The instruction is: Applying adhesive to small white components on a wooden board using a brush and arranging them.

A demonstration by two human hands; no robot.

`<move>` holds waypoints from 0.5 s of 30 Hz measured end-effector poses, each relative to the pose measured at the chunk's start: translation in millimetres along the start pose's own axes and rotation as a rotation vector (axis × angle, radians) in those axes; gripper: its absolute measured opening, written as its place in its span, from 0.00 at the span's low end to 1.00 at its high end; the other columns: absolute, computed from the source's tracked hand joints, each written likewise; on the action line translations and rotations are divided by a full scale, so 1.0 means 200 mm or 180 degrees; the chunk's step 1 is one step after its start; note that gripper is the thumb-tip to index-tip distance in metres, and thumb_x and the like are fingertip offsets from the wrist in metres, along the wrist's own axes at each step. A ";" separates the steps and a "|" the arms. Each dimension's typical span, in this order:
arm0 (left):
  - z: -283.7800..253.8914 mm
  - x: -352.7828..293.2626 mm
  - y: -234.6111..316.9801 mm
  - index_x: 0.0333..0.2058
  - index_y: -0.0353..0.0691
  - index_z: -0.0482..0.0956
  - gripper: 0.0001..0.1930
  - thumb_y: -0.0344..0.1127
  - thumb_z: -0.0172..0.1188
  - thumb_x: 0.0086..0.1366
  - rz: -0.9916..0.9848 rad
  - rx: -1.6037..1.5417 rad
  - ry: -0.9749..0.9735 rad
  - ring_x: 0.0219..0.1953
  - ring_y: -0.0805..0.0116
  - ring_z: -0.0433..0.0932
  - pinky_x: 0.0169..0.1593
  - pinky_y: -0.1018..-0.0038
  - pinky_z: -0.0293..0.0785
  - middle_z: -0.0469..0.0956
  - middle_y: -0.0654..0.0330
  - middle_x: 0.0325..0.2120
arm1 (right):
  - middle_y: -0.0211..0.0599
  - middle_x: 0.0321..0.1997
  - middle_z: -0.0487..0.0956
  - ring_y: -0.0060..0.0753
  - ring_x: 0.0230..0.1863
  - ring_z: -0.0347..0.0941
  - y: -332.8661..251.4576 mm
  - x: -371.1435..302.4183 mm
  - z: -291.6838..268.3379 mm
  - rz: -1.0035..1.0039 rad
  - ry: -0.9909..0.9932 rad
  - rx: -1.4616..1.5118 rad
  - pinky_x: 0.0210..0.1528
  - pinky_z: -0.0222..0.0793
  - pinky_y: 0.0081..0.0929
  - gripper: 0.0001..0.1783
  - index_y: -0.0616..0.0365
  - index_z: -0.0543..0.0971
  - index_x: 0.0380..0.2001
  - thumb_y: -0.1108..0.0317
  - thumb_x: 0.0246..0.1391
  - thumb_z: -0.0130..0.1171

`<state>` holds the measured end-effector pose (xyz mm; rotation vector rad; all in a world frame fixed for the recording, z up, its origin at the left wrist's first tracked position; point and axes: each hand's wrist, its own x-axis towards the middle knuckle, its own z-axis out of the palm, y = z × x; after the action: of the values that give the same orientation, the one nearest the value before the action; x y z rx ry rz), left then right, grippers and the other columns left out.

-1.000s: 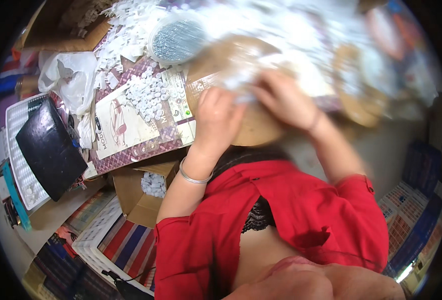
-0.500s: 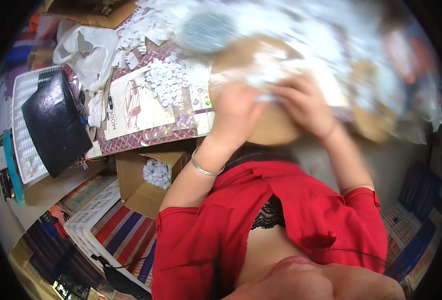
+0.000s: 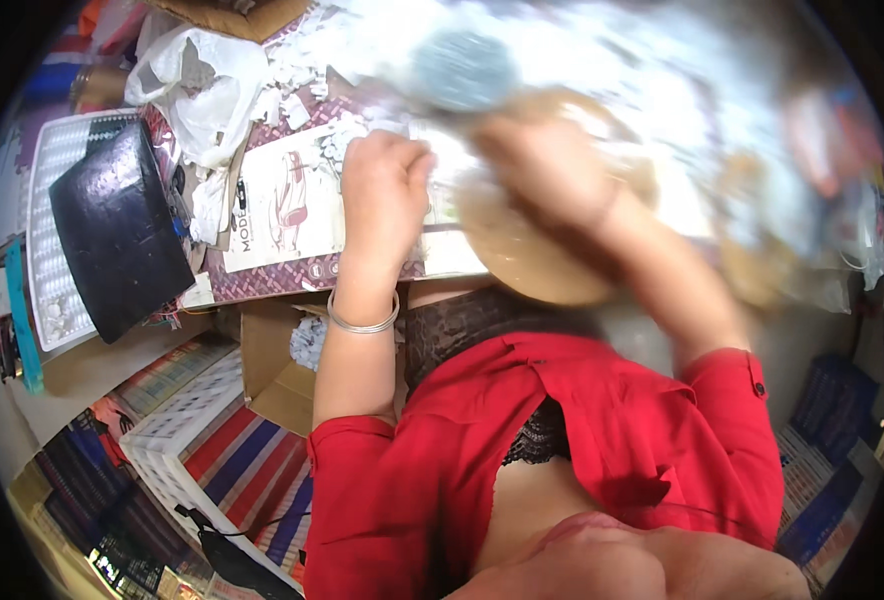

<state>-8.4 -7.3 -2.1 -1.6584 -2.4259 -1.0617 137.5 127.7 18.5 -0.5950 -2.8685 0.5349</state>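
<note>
My left hand (image 3: 382, 190) is curled over the pile of small white round pieces (image 3: 337, 142), which it partly hides. Its fingers are bent together, and whatever they may hold is out of sight. Reaching across a round tan board (image 3: 537, 255), my right hand (image 3: 552, 170) is smeared by motion, so its fingers cannot be read. Just beyond that hand lies a blue-grey disc-shaped thing (image 3: 464, 70), also blurred. Under the left wrist is a white printed sheet (image 3: 272, 205) with a red drawing.
Many white scraps (image 3: 302, 65) cover the far table. At left are a white plastic bag (image 3: 202, 85) and a white basket (image 3: 52, 235) with a bent black sheet (image 3: 117, 235) on it. A cardboard box (image 3: 282, 385) with white pieces stands below the table edge.
My hands were together over the tan board and are now apart. The left has moved left to the white pieces; the right has shifted left and farther away, toward the blue-grey disc.
</note>
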 end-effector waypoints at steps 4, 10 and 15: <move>0.02 -0.02 0.01 0.29 0.38 0.84 0.03 0.28 0.67 0.54 0.0059 -0.0220 0.0170 0.33 0.58 0.74 0.39 0.66 0.71 0.77 0.58 0.25 | 0.42 0.24 0.81 0.46 0.30 0.81 -0.03 0.07 0.12 -0.0167 0.0260 -0.0233 0.31 0.75 0.43 0.05 0.53 0.79 0.31 0.69 0.53 0.54; 0.03 0.00 0.03 0.27 0.39 0.80 0.04 0.24 0.64 0.53 0.0560 0.0244 0.0039 0.34 0.56 0.72 0.40 0.64 0.70 0.76 0.57 0.27 | 0.39 0.31 0.80 0.49 0.33 0.78 -0.05 -0.05 -0.03 -0.0203 0.0954 0.0392 0.33 0.74 0.37 0.03 0.52 0.78 0.32 0.66 0.56 0.58; 0.07 0.00 0.05 0.34 0.38 0.77 0.08 0.21 0.60 0.55 0.0924 0.0143 -0.0202 0.34 0.53 0.72 0.41 0.62 0.70 0.75 0.55 0.29 | 0.37 0.33 0.81 0.25 0.34 0.78 0.18 -0.24 -0.18 0.0889 0.0609 0.1739 0.38 0.76 0.24 0.08 0.62 0.79 0.40 0.71 0.58 0.60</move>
<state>5.1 2.2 -6.8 -1.9784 -2.1346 -0.9182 201.8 148.8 33.7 -0.8836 -2.3182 1.1764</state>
